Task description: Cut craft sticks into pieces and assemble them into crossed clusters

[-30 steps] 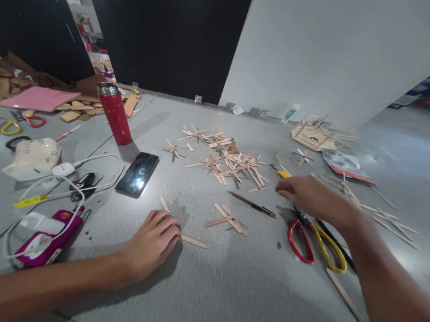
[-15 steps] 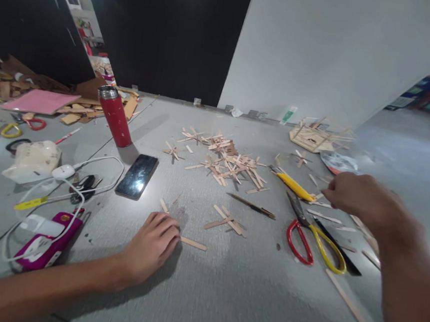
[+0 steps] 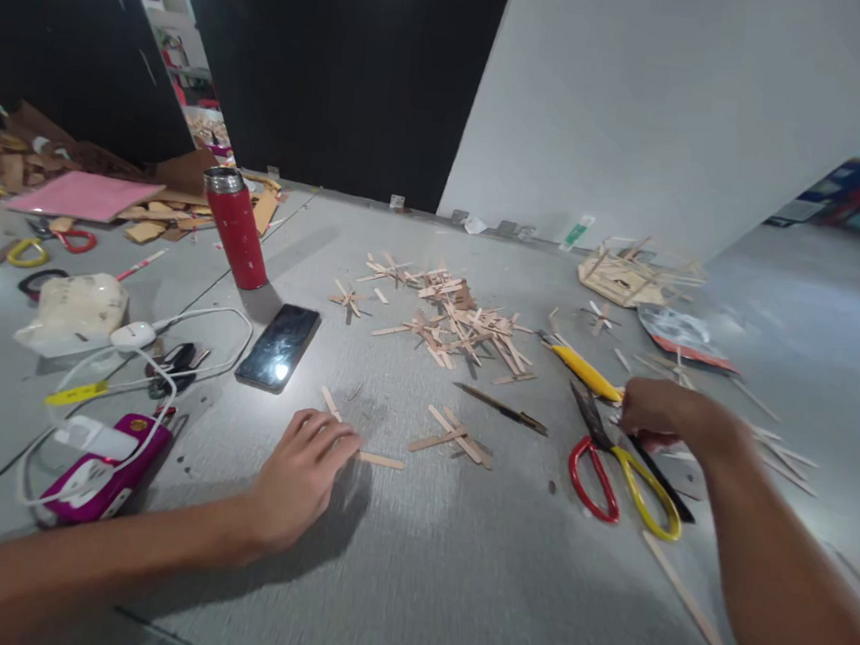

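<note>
My left hand (image 3: 308,467) rests on the table with its fingers bent together over some wooden sticks (image 3: 382,460); its fingertips hide what they grip. At the right, my right hand (image 3: 652,412) is closed near the tip of the yellow cutter (image 3: 583,371), above the scissors (image 3: 600,448). What its fingers hold, if anything, is hidden. A small group of crossed sticks (image 3: 457,435) lies between the hands. Behind it is a pile of joined and loose sticks (image 3: 468,316). A pen (image 3: 502,407) lies in front of the pile.
A phone (image 3: 278,347), a red bottle (image 3: 236,230), and a purple power strip (image 3: 108,470) with white cables stand or lie at the left. A wooden stick frame (image 3: 622,277) and a plastic packet (image 3: 684,340) are at the back right. One stick (image 3: 686,596) lies near the front right.
My right hand has moved left and down toward the scissors, uncovering the packet and sticks behind it. My left hand stays over its sticks, with its fingers slightly shifted.
</note>
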A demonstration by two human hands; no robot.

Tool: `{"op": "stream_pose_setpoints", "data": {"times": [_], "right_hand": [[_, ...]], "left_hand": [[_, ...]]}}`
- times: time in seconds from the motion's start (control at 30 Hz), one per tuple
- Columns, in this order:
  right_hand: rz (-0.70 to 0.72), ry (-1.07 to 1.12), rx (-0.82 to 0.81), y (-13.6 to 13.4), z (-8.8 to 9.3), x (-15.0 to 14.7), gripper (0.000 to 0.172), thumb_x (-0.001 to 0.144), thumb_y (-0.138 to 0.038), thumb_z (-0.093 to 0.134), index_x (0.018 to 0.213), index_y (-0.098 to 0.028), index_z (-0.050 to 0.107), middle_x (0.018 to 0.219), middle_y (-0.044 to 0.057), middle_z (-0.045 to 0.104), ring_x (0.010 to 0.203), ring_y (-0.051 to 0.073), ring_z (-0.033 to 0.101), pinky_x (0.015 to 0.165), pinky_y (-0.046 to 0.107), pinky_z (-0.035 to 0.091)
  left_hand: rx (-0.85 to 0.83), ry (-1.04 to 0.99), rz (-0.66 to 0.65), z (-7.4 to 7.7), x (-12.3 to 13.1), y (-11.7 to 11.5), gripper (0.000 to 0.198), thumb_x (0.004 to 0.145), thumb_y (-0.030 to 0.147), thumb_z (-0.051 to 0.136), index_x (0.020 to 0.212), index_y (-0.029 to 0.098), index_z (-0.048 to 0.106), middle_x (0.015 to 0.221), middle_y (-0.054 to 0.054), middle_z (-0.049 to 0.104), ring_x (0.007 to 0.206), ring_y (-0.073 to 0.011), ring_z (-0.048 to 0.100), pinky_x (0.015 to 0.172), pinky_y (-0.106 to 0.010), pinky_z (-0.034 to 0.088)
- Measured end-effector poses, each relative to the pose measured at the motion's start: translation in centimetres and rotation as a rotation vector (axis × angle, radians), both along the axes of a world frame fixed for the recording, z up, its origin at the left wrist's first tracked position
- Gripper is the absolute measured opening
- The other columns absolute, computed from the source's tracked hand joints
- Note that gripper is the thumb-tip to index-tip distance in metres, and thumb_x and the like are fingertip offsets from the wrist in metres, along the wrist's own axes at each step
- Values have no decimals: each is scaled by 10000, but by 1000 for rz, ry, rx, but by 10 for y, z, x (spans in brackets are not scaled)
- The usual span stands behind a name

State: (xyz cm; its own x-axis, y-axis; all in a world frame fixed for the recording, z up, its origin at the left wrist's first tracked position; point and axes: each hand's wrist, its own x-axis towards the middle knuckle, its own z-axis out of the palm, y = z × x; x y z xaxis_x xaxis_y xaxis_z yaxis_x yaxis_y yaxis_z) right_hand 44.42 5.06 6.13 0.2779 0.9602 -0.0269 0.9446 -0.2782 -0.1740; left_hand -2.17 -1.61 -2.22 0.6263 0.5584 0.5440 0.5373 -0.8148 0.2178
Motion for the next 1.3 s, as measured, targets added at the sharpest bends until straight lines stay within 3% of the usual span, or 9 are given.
{"op": "stream_pose_setpoints", "data": {"times": [0.1,0.2,0.3,0.33,0.53,0.63,0.83,1.1,1.3], "right_hand": [[18,15,-60,3,15,-14,352,842,-40,645,513,-155,595,538,119,615,580,219,626,604,364,366],[63,85,47,4,28,-36,146,951,-129,528,881,-136,655,758,134,666,666,200,594,644,355,370],[136,341,118,2,28,-66,212,996,-242,461,1191,-201,535,711,-1,580,579,146,527,593,287,402],[176,669,186,2,26,-77,188,949,-254,527,1131,-211,550,712,-5,565,586,147,509,581,286,405],[273,1179,141,-5,-5,-146,389,788,-513,681,1035,-264,513,967,35,650,688,157,594,548,272,445],[276,1417,-20,-24,-24,-181,506,727,-554,806,960,-278,452,763,-63,552,499,94,429,436,227,324],[341,1315,-96,-64,-57,-214,331,974,-558,578,886,-251,492,664,-55,556,467,104,446,428,237,358],[222,1106,189,-69,-67,-182,396,937,-659,604,880,-276,517,716,-11,594,566,177,550,505,333,470],[87,1006,350,-68,-70,-164,431,919,-731,556,895,-304,511,677,-7,590,510,189,515,489,374,465]], "left_hand": [[-4,40,-82,-2,1,-2,335,903,-53,448,1046,141,680,985,-89,725,940,-239,604,916,-412,462],[-13,97,-121,-3,2,-4,347,907,-48,444,1078,131,688,1023,-97,741,951,-237,625,933,-403,466],[-2,145,-153,-5,2,-4,360,916,-19,458,1175,111,671,1142,-127,747,1063,-262,644,981,-417,468],[2,157,-163,-7,1,-4,368,913,-8,467,1203,109,663,1181,-137,744,1101,-272,646,1007,-429,463],[-55,315,-169,-9,-1,-3,468,907,51,512,1364,126,584,1382,-182,672,1297,-317,605,1152,-502,382],[-81,498,-159,0,-1,-8,526,892,82,578,1416,97,531,1490,-230,583,1392,-350,541,1181,-510,354],[-90,756,-171,23,8,-24,839,653,138,833,1417,8,513,1484,-357,532,1390,-463,528,1161,-547,386],[-76,815,-131,24,45,-26,873,646,180,880,1427,-11,537,1349,-419,600,1259,-525,624,993,-636,506],[117,668,67,9,109,-43,420,935,177,645,1304,-21,668,1156,-390,714,1121,-500,717,890,-646,559]]}}
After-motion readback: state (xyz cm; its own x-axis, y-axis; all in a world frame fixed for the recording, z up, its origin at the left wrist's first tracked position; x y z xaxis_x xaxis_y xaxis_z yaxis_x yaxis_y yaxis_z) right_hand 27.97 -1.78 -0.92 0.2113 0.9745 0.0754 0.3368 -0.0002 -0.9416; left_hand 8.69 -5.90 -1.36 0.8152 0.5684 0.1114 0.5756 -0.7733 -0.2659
